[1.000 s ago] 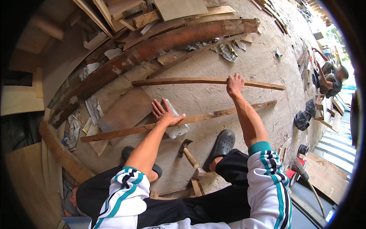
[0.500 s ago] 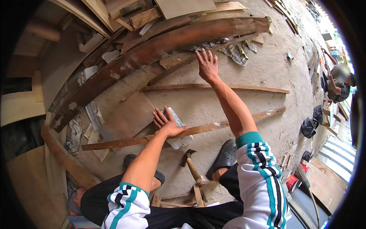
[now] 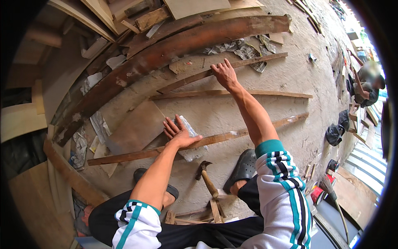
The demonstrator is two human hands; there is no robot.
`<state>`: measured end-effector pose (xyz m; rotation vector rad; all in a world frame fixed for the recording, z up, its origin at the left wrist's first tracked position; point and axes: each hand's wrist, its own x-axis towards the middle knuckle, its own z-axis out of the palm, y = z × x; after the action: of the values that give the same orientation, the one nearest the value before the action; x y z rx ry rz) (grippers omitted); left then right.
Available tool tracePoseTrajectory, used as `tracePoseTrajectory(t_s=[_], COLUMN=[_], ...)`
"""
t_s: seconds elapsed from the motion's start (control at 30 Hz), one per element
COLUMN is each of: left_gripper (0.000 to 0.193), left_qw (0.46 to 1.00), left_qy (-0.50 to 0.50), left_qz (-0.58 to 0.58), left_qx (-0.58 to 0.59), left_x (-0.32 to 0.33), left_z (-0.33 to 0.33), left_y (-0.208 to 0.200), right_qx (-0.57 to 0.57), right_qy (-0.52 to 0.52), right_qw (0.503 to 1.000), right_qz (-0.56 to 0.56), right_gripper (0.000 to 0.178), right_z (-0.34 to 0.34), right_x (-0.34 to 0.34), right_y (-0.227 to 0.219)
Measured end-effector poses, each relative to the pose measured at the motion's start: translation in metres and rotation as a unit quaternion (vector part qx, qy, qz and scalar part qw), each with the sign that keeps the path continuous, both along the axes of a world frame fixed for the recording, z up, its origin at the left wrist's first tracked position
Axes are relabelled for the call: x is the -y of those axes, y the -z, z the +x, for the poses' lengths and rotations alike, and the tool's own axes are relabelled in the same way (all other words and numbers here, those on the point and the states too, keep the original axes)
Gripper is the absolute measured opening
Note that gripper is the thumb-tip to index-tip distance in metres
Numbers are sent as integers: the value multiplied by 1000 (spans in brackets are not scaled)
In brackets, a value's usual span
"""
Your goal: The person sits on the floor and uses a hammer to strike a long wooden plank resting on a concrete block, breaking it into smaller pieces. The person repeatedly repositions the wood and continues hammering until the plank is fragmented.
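Observation:
My right hand [image 3: 225, 75] is closed over the farthest of three narrow wooden strips, its fingers wrapped on the far strip [image 3: 259, 60] near its middle. Spread fingers show on my left hand [image 3: 179, 136], which lies palm down with the thumb along the near wooden strip [image 3: 269, 125]. Beneath that strip and beside the left hand is a clear plastic-wrapped bundle [image 3: 189, 127], partly covered. Between the two lies the middle wooden strip [image 3: 273, 94], touched by neither hand.
A thick reddish-brown wooden beam [image 3: 174, 50] curves across the far side, with crumpled newspaper [image 3: 238, 49] before it. A thin board [image 3: 134, 126] lies left. Close to my feet is a hammer [image 3: 208, 181]. Black plastic bags [image 3: 335, 133] and another person [image 3: 367, 83] are at the right.
My right hand has gone from open, fingers spread, to closed on the far strip. That strip's right end has swung nearer, away from the beam. My left hand stays about where it was.

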<state>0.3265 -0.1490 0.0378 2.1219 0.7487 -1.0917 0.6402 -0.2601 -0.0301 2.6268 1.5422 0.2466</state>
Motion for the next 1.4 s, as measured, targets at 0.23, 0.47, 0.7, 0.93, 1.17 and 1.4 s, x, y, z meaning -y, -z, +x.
tracePoseTrajectory(t_s=[0.23,0.47,0.7,0.93,1.17,1.4], left_gripper=[153,150,94,89,95,52], left_qw=[1000,996,701,311,413,451], left_qy=[-26,-29,-501,-658,-701,-749], left_qz=[3,60,-308,-513,-291,-213], left_qx=[1,62,403,456,503,436], left_x=[5,15,6,13,25,15], left_z=[1,-10,-71,-173,-231,-233], left_y=[-8,-1,-11,-146,-138,-111], right_qx=[-20,20,23,-51,-167,-191], right_qy=[-4,-36,-96,-109,-61,-82], right_qw=[1000,994,974,981,980,975], right_qz=[11,105,202,153,91,80], right_gripper=[38,45,43,48,41,52], right_z=[-37,-124,-208,-290,-360,-370], right_x=[18,37,62,73,74,84], right_y=[-48,-164,-259,-239,-190,-170])
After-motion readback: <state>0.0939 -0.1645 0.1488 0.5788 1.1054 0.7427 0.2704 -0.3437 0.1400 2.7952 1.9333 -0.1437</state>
